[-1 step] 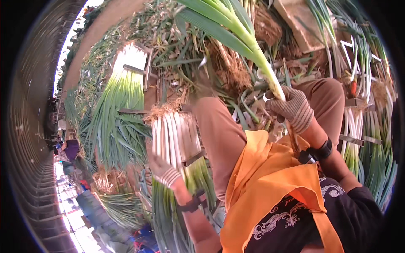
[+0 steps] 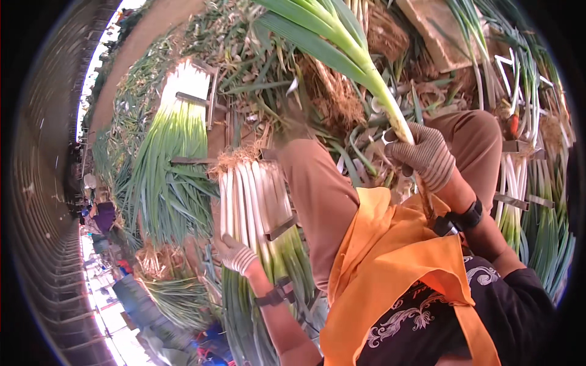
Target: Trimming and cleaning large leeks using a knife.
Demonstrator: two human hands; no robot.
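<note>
My right hand (image 2: 423, 157), in a striped knit glove, is closed round the pale lower stem of a leek (image 2: 381, 91). Its broad green leaves slant up and to the left, and its brownish root end hangs below my fist over the orange apron (image 2: 390, 274). My left hand (image 2: 237, 252), gloved alike, is by the left side of a bundle of leeks (image 2: 250, 201) with white stems and roots at the far end. The thumb looks apart from the fingers, which are partly hidden; whether they touch the bundle I cannot tell.
Metal holders (image 2: 282, 227) brace the bundle. Another leek bundle (image 2: 183, 116) lies at the far left, and more leeks (image 2: 513, 183) stand at the right. Loose trimmings (image 2: 256, 79) cover the ground ahead. A pale board (image 2: 436, 36) is at the upper right. My brown-trousered knees (image 2: 311, 177) flank the workspace.
My left hand has shifted slightly left and is less blurred. My right hand keeps its grip on the leek, nearly unmoved.
</note>
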